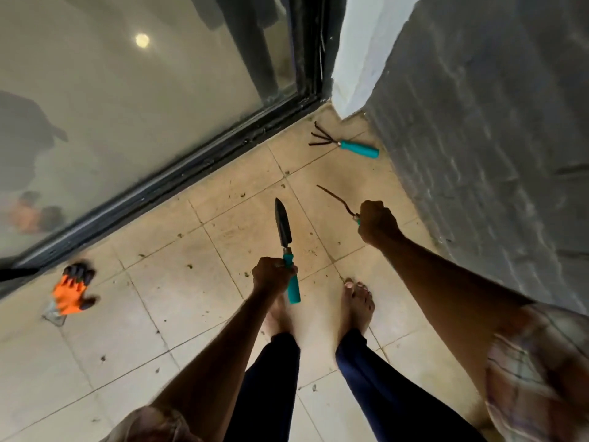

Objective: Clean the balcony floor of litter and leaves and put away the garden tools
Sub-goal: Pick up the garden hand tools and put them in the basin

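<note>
My left hand [272, 275] grips the teal handle of a narrow trowel [283, 224], its dark blade pointing away from me over the tiles. My right hand [377, 223] grips a second tool, a thin weeder [334, 200] with a curved dark metal shaft; its teal handle is almost hidden in my fist. A small hand rake [345, 143] with dark prongs and a teal handle lies on the floor near the corner by the grey wall. Small bits of leaf litter [247, 274] are scattered over the beige tiles.
An orange and black garden glove [71, 290] lies at the left, partly over a floor drain [54, 315]. A glass sliding door on a black track [178, 173] runs along the left. A rough grey wall [478, 154] stands at the right. My bare feet [358, 303] are below my hands.
</note>
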